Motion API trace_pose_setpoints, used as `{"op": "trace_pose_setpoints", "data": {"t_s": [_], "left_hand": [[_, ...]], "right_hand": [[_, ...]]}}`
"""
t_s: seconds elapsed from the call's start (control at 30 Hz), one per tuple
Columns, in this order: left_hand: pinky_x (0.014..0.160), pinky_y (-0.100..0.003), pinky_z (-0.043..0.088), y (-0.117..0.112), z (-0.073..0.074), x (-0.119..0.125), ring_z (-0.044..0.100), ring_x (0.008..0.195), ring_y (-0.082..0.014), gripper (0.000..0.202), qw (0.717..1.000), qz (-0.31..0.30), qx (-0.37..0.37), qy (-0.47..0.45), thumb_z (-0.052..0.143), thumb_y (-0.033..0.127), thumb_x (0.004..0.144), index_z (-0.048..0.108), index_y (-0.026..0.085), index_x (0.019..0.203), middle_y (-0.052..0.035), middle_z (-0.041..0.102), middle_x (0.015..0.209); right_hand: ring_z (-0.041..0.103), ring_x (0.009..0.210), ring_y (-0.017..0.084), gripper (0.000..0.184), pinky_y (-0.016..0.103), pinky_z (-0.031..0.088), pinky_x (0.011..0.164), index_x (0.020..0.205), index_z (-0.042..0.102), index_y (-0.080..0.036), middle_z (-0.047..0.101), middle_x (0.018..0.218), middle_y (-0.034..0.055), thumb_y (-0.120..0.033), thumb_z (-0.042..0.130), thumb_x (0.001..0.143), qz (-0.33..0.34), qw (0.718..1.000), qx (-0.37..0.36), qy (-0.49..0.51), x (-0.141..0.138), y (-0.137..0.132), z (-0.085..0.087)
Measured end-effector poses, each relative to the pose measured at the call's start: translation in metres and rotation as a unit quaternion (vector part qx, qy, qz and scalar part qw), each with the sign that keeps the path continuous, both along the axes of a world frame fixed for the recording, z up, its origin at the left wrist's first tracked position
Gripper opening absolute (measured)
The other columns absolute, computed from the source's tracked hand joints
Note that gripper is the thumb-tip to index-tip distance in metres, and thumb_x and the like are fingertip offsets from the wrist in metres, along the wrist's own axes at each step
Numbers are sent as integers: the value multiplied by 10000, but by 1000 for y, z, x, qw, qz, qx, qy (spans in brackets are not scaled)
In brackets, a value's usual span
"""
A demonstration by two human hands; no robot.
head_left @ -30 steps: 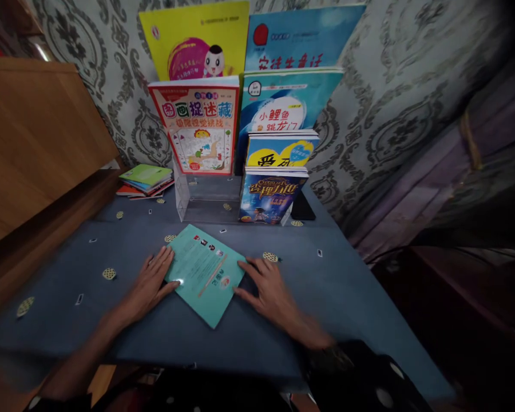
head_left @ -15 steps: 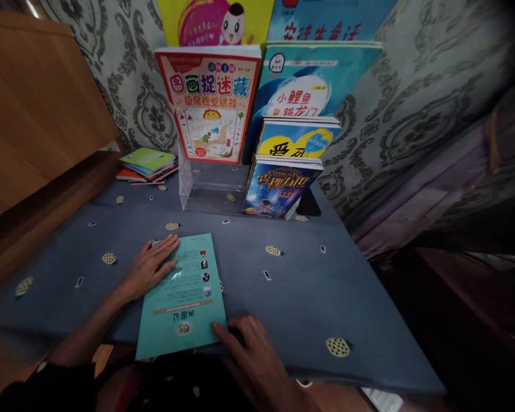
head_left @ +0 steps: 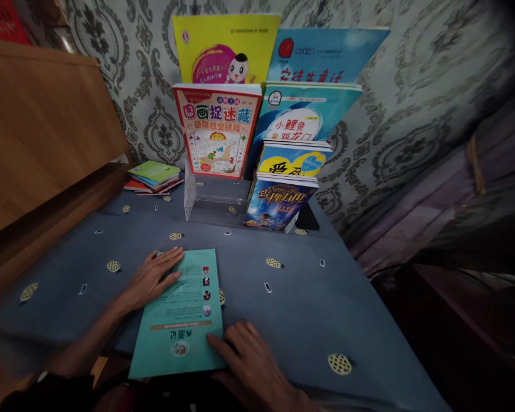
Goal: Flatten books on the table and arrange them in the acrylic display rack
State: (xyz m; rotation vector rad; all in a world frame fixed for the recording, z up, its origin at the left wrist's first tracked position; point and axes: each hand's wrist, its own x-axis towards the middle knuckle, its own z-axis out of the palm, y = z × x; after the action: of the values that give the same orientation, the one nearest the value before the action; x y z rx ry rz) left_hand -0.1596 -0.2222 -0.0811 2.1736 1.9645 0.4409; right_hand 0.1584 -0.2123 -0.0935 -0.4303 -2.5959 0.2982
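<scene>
A thin teal book (head_left: 184, 320) lies closed on the table in front of me, its printing upside down to my view, with a column of small pictures along its right side. My left hand (head_left: 157, 277) rests flat over the book's upper left edge, fingers stretched out. At the book's lower right corner is my right hand (head_left: 251, 355); its thumb touches the cover, while the loosely bent fingers lie beside the book on the tablecloth. Neither hand lifts the book.
A clear stepped stand (head_left: 217, 209) holds several upright books, including a red-bordered book (head_left: 217, 134) and a blue book (head_left: 278, 203). At the back left lies a stack of books (head_left: 154, 174). A dark flat object (head_left: 308, 217) sits behind the stand's right side. A pineapple-print cloth (head_left: 292, 320) covers the table.
My view has tilted up, so the stand and the books sit lower and more of the upper books shows. The right thumb is slightly farther onto the cover. The left hand stays on the book.
</scene>
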Motion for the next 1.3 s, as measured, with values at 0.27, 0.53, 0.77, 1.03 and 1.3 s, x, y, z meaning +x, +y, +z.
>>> {"op": "trace_pose_setpoints", "data": {"t_s": [0.27, 0.53, 0.77, 1.03, 1.3], "left_hand": [[1197, -510, 200, -11, 11, 18, 321, 1466, -246, 572, 999, -20, -48, -13, 319, 546, 1019, 339, 274, 1521, -59, 327, 1589], [1212, -539, 145, -13, 29, 34, 277, 1485, -256, 598, 990, -47, -109, -82, 324, 572, 1007, 299, 294, 1536, -47, 270, 1610], [1231, -526, 104, -8, 30, 20, 322, 1465, -259, 577, 961, -43, -118, -248, 256, 608, 994, 527, 316, 1412, 2, 444, 1536], [1151, -533, 355, -6, 8, 17, 567, 1270, -329, 873, 867, 99, -51, -486, 105, 749, 918, 765, 199, 1072, -103, 743, 1149], [1054, -470, 497, 2, -7, 56, 588, 1254, -317, 887, 802, 233, 32, -549, 274, 833, 852, 597, 162, 1335, -102, 726, 1188]], "right_hand": [[504, 688, 186, 449, 304, 398, 610, 1260, 553, -153, 585, 783, 44, -61, 513, 823, 4, 996, 51, 70, 9, 1, -2], [588, 840, 193, 219, 326, 501, 683, 1165, 601, -208, 625, 987, 84, -192, 578, 948, 17, 988, 5, 155, 4, 20, 37], [663, 963, 200, 149, 353, 540, 769, 1092, 619, -208, 729, 1026, 78, -195, 593, 946, 108, 976, -10, 190, -19, 48, 63], [647, 618, 155, 157, 279, 505, 583, 830, 714, -202, 718, 708, 14, -335, 665, 898, -19, 939, -182, 291, -37, 74, 71], [556, 587, 153, 335, 275, 470, 547, 667, 668, -188, 643, 618, 10, -509, 715, 749, -136, 815, -443, 347, -52, 105, 89]]}}
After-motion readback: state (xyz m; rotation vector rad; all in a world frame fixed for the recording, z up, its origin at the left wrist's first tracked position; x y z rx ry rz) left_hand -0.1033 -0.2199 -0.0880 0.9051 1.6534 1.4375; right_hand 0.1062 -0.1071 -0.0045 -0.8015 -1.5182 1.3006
